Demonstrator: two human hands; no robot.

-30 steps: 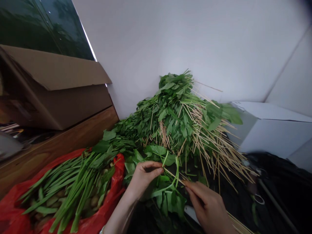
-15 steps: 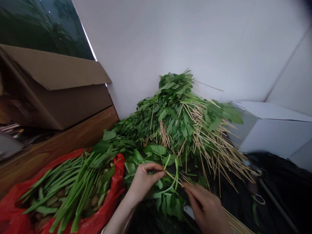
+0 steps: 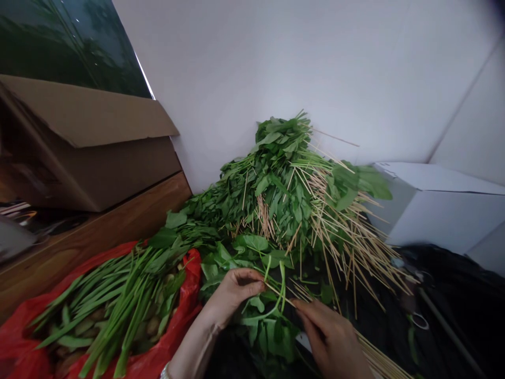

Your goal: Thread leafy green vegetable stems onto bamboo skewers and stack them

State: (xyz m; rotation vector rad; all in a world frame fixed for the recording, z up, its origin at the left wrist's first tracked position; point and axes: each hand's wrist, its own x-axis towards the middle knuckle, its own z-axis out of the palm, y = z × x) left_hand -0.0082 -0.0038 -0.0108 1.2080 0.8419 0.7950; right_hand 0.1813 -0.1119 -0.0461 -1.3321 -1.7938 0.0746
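Note:
My left hand (image 3: 233,298) is closed, pinching the far end of a thin wooden skewer (image 3: 273,290). The near end is between the thumb and fingers of my right hand (image 3: 330,332). Between my hands, a thick green stem (image 3: 283,278) crosses the skewer; whether it is pierced I cannot make out. Another stem stands close to my left fingertips. Leafy greens (image 3: 274,337) hang below the skewer. Partly hidden beside my right hand is a small white object (image 3: 303,342). More skewers (image 3: 381,358) lie beneath that hand.
A heap of leafy greens (image 3: 272,179) with many skewers (image 3: 355,247) rises against the white wall. At left, a red plastic bag (image 3: 193,279) holds long green vegetables (image 3: 130,300), beside a cardboard box (image 3: 118,168) on a wooden surface (image 3: 145,202). A white box (image 3: 445,216) stands right.
Both hands have lowered very slightly with the skewer and stems between them. My grip looks the same. The view has shifted a little.

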